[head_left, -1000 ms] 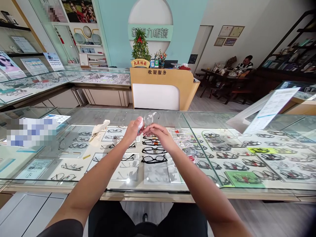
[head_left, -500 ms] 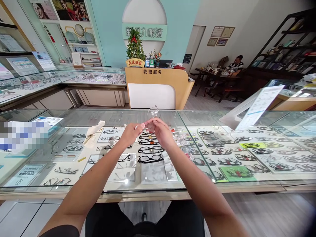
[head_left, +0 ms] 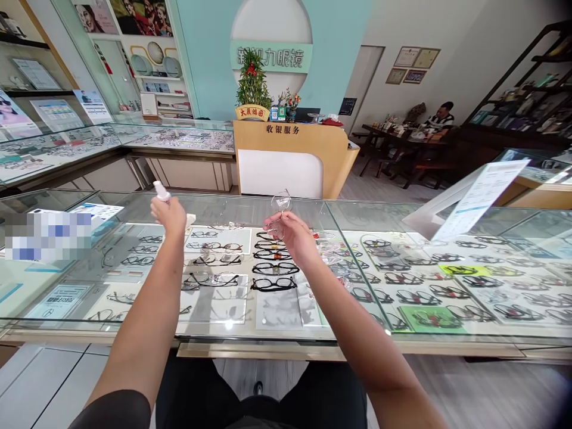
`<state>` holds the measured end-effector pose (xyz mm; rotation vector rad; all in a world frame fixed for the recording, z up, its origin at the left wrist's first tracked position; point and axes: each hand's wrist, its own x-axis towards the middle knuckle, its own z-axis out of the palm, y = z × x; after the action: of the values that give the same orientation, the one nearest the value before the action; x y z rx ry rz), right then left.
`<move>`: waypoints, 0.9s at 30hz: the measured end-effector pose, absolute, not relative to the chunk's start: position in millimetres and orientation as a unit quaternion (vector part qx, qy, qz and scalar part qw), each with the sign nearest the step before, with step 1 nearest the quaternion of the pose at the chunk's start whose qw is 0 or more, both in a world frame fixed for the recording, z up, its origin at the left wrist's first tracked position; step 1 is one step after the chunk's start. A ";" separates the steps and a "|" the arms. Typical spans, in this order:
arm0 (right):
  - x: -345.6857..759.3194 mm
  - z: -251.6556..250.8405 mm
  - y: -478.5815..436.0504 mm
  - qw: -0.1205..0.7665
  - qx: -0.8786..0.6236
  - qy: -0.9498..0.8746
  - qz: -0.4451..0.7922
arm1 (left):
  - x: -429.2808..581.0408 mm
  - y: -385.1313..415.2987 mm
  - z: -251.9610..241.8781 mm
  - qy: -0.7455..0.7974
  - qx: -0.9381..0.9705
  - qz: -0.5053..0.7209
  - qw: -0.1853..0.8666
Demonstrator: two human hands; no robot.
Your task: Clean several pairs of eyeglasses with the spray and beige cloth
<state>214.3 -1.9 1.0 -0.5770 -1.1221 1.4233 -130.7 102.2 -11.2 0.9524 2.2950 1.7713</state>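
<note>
My left hand [head_left: 170,214] is closed around a small white bottle [head_left: 161,192] with a nozzle-like top, over the left part of the glass counter [head_left: 308,333]. The bottle tilts a little, and its lower part is hidden by my fingers. Beside that hand, a bit of pale cloth [head_left: 190,219] shows; the rest of it is covered. In my right hand [head_left: 297,235], a pair of thin-rimmed glasses [head_left: 281,200] is pinched near the middle of the frame, one lens pointing up and the other partly behind my fingers.
Under the glass lie several rows of spectacle frames [head_left: 273,283]. To the right a white sign stand [head_left: 480,199] leans on the counter, and printed cards [head_left: 96,211] lie at the left. Beyond is a wooden cashier desk [head_left: 335,149]. A person [head_left: 441,119] sits at a far table.
My left hand has let go of the glasses, moved left and closed on the white bottle. My right hand keeps the glasses in nearly the same place. The view has shifted slightly.
</note>
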 end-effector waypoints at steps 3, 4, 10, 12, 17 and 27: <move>214.5 0.3 -0.8 0.578 -0.253 -0.486 0.605 | -154.2 99.1 -16.9 0.800 0.242 0.548 0.031; 214.7 -0.2 -0.4 0.577 -0.254 -0.488 0.604 | -160.4 97.2 -20.2 0.809 0.236 0.537 0.034; 215.1 -2.6 0.8 0.569 -0.262 -0.489 0.606 | -182.7 90.2 -43.3 0.843 0.224 0.485 0.065; 215.1 -2.8 0.3 0.567 -0.264 -0.488 0.609 | -185.8 90.8 -48.0 0.848 0.221 0.478 0.066; 215.1 -1.9 -1.5 0.565 -0.265 -0.489 0.610 | -183.0 93.3 -50.8 0.848 0.216 0.482 0.049; 214.3 -1.0 -1.5 0.564 -0.266 -0.488 0.611 | -149.3 92.9 -34.7 0.747 0.445 0.486 -0.091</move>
<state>214.3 -1.5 -1.0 -0.6253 -1.1488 1.4384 -149.3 92.9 -34.7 1.4854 2.4925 1.6226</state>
